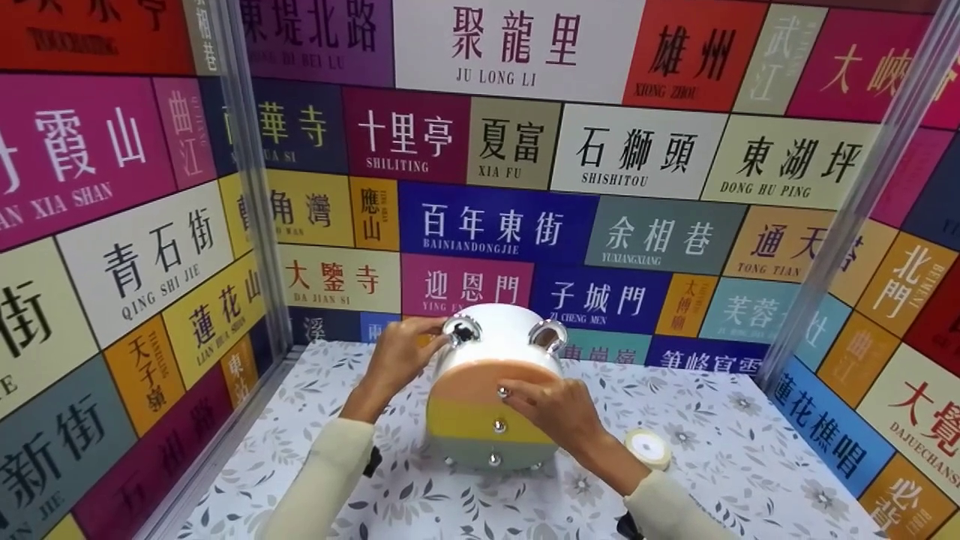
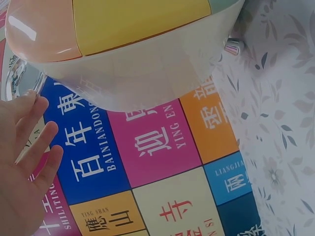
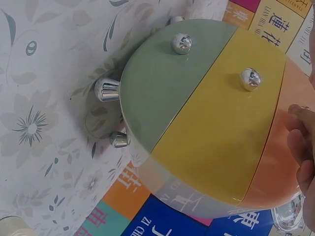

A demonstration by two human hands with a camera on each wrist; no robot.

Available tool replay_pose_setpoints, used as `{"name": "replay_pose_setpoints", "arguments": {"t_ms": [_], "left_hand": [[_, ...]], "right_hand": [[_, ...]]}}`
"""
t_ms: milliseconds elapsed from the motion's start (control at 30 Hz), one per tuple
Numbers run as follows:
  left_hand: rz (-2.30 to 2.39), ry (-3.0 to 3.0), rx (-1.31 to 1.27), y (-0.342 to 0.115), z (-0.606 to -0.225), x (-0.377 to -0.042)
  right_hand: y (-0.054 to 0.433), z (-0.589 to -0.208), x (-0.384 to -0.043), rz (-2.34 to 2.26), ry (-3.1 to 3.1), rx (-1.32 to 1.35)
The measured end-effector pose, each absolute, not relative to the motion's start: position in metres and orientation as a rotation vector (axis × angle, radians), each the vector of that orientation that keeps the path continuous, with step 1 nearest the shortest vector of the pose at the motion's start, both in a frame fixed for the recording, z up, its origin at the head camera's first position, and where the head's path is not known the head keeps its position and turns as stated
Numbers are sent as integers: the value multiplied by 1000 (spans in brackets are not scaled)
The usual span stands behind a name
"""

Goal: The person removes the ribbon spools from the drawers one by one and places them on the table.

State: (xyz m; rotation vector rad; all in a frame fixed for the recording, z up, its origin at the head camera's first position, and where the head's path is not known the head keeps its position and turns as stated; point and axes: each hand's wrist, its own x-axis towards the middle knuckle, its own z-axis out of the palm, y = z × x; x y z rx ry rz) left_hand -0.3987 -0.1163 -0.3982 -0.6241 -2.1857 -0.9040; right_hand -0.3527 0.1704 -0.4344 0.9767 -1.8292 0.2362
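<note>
A small rounded drawer box (image 1: 504,319) with a white shell stands on the table, its front split into orange (image 1: 465,381), yellow (image 1: 459,418) and green (image 1: 461,450) drawers. Each drawer front carries a round silver knob, and all three look pushed in. Two chrome rings rise from the top like ears. My left hand (image 1: 399,358) pinches the left chrome ring (image 1: 469,330) between thumb and fingertips, its other fingers loosely spread in the left wrist view. With thumb and forefinger, my right hand (image 1: 561,414) pinches the orange drawer's knob (image 1: 503,391). In the right wrist view those fingertips overlap the orange front.
The box stands on short silver feet (image 3: 107,89) on a table with a leaf-patterned white cover (image 1: 322,457). Right of it lies a cream-coloured roll (image 1: 648,448), apparently tape. Colourful panels (image 1: 495,225) with place names wall in the table behind and at both sides.
</note>
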Motion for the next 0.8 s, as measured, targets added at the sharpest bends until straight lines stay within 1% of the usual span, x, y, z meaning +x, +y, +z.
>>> {"name": "replay_pose_setpoints", "arguments": {"t_ms": [200, 400, 600, 800], "left_hand": [[-918, -2168, -634, -116, -399, -399], [-918, -2186, -635, -116, -399, -400], [-901, -2158, -636, -116, -398, -400], [-896, -2165, -633, -116, -400, -398]], "right_hand": [[174, -439, -346, 272, -1848, 979], [185, -449, -343, 317, -1831, 1042], [192, -464, -346, 357, -1833, 1108], [189, -479, -353, 386, -1847, 1130]]}}
